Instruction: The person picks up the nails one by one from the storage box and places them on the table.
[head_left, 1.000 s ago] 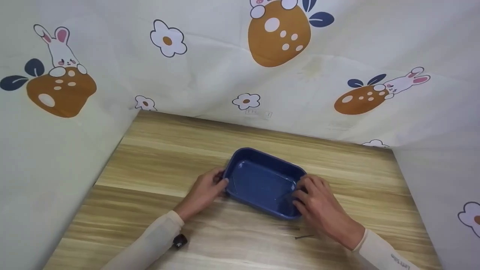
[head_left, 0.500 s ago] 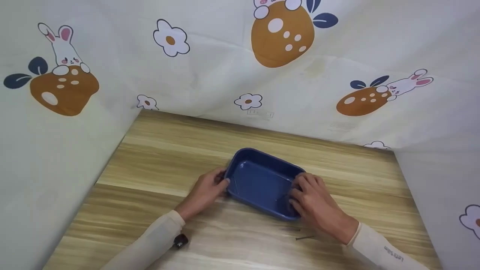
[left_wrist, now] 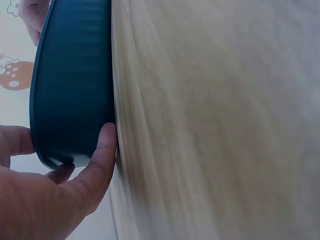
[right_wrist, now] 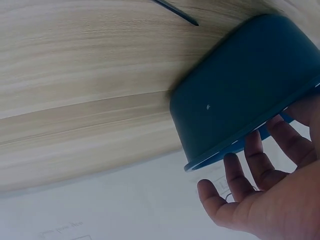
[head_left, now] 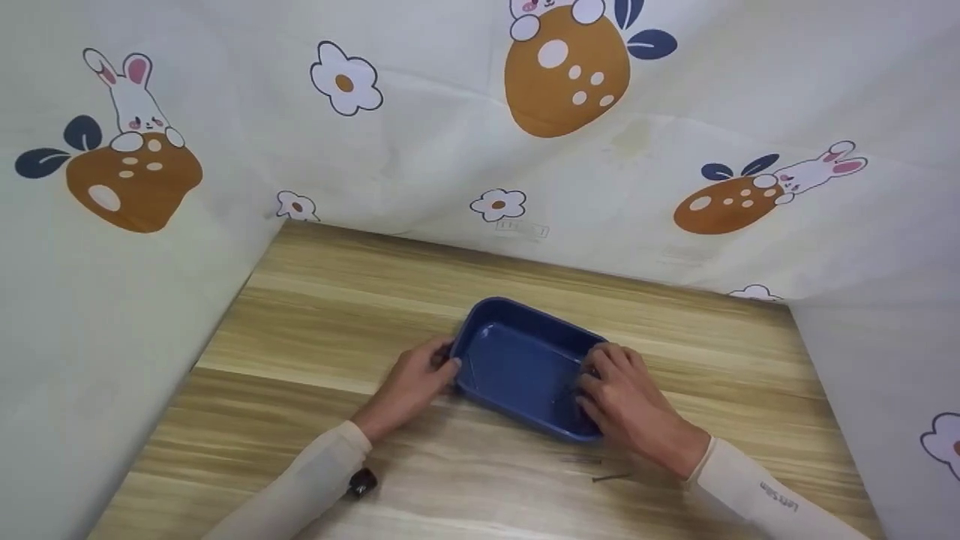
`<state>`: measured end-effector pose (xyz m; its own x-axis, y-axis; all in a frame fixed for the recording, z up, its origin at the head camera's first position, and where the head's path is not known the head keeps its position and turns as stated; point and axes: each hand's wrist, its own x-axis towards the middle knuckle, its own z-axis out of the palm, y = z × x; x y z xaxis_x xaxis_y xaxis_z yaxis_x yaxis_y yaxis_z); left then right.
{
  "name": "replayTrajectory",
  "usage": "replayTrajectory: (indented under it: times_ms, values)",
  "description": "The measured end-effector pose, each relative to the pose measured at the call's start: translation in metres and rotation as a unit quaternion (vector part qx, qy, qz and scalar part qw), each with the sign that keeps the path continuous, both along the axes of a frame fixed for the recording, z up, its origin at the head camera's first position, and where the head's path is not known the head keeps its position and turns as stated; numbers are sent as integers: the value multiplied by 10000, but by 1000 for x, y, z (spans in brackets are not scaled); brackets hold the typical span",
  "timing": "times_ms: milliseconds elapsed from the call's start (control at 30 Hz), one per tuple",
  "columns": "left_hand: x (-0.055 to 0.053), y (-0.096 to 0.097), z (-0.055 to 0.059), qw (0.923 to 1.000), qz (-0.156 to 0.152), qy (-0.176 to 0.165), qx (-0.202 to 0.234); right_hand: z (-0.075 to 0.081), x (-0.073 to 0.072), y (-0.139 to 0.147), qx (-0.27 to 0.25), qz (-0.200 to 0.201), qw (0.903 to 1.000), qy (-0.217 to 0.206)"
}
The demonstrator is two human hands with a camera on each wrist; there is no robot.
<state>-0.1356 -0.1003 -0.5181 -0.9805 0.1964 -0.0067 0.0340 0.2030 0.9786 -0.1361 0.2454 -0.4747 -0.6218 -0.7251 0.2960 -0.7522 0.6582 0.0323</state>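
Observation:
A deep blue rectangular plastic bin (head_left: 517,367) stands on the wood-grain table, slightly turned. My left hand (head_left: 416,382) grips its left end; in the left wrist view its thumb and fingers (left_wrist: 102,142) go round the corner from rim to base. At the opposite end, my right hand (head_left: 630,401) reaches over the rim with bent fingers inside the bin. The right wrist view shows these fingers (right_wrist: 255,155) spread along the rim, some tips hidden behind the wall; I cannot tell whether they pinch anything. Two thin dark nail-like pieces (head_left: 612,476) lie in front of the bin.
A small black object (head_left: 362,482) sits on the table (head_left: 322,315) beside my left forearm. Pale walls (head_left: 420,150) covered in a rabbit and flower print enclose the table at the back and both sides.
My right hand has shifted slightly left, farther over the bin's right end, and its forearm has followed. The left hand keeps its hold, and the bin stays practically in place.

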Motion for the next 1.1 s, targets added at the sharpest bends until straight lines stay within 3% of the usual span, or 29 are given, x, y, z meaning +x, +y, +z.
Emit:
replayTrajectory:
  times_ms: [200,700,1100]
  values:
    - [-1,-1,-2,9997,54,122,-180,-3,-4,-3,82,111,9999,70]
    - [-1,0,0,9992,23,-1,-396,-9,-12,-12,344,236,9990,134]
    - [0,-1,-1,9998,-99,-69,-130,-10,-20,-15,457,253,9986,55]
